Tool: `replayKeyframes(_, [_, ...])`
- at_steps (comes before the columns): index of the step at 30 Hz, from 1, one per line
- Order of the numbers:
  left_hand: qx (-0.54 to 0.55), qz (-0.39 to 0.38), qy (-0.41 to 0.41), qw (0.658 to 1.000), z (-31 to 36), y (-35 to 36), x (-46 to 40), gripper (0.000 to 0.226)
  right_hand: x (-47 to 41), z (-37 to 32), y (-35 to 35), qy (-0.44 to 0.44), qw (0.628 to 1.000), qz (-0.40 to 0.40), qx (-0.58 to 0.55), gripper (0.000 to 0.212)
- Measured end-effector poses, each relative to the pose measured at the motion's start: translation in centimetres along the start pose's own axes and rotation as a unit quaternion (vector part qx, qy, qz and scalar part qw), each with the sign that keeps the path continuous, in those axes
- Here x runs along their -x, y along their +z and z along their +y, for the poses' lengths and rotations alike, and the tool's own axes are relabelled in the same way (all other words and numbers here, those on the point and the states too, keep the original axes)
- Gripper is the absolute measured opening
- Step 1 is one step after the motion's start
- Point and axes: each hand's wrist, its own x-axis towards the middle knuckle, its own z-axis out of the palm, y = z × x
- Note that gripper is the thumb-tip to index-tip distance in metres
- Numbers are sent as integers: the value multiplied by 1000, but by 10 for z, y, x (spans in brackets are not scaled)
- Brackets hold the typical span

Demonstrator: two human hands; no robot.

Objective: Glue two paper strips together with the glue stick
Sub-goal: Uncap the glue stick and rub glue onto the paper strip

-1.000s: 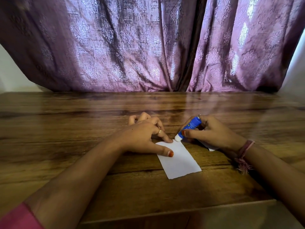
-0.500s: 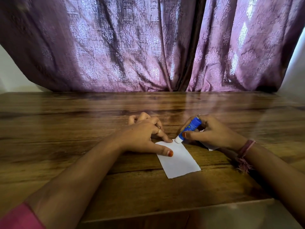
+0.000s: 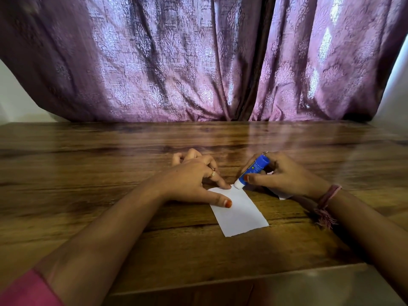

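Observation:
A white paper strip (image 3: 240,214) lies flat on the wooden table (image 3: 110,195), just right of centre. My left hand (image 3: 192,180) presses it down with the thumb and forefinger at its far left corner. My right hand (image 3: 284,175) grips a blue glue stick (image 3: 254,171), tilted with its white tip on the strip's far edge. A second white strip (image 3: 283,196) shows only as a corner under my right hand; the rest of it is hidden.
A purple patterned curtain (image 3: 198,62) hangs right behind the table's far edge. The table's front edge (image 3: 220,286) runs close to me. Bare wood lies to the left and right of both hands.
The glue stick's tip has slid slightly along the strip's far edge. My left hand keeps the strip in the same place.

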Motion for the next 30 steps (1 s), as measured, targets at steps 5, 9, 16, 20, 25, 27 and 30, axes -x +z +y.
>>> replayKeyframes(5, [3, 0, 3, 1000, 1, 0, 0, 65, 3, -1, -2, 16, 998, -37, -42, 10])
replayKeyframes(9, [3, -5, 1, 1000, 1, 0, 0, 63, 2, -3, -1, 11, 999, -21, -29, 13])
replayKeyframes(16, [-3, -1, 2, 1000, 0, 1, 0, 64, 7, -8, -1, 27, 996, -42, -74, 30])
replayKeyframes(20, [0, -2, 5, 1000, -1, 1, 0, 61, 4, -7, -1, 18, 997, -40, -59, 15])
replayKeyframes(25, [1, -2, 4, 1000, -1, 1, 0, 63, 8, -9, 0, 24, 994, -65, -88, 17])
replayKeyframes(27, [2, -2, 5, 1000, -1, 1, -1, 67, 9, -10, 1, 22, 992, -71, -99, 16])
replayKeyframes(30, [-1, -1, 4, 1000, -1, 1, 0, 65, 8, -10, 2, 8, 996, -45, -75, 21])
